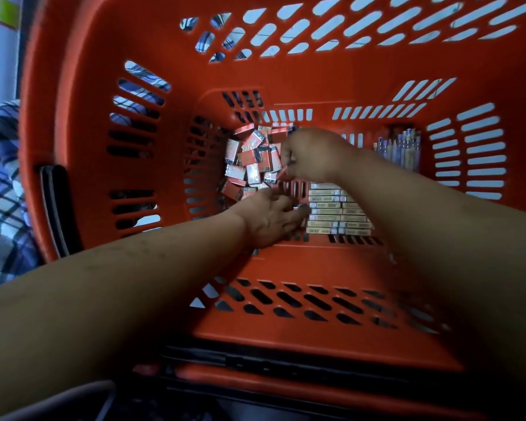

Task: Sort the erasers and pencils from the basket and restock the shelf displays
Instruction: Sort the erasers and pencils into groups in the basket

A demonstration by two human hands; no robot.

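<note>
Seen from the head, both hands reach down into the orange basket (pixel 286 262). The right hand (pixel 312 156) pinches a small red eraser (pixel 283 172) beside the loose pile of erasers (pixel 251 159). The left hand (pixel 269 218) lies by the stacked boxes (pixel 337 212), and whether it grips anything cannot be told. Pencils (pixel 403 147) lean against the right wall.

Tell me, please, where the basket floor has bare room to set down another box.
Bare floor of the orange plastic basket: the slotted strip between the pile of orange-and-silver wrapped erasers and the rows of beige boxes, and the far strip between the right hand and the blue pencils. Crowded: far left, and by the left hand.
</note>
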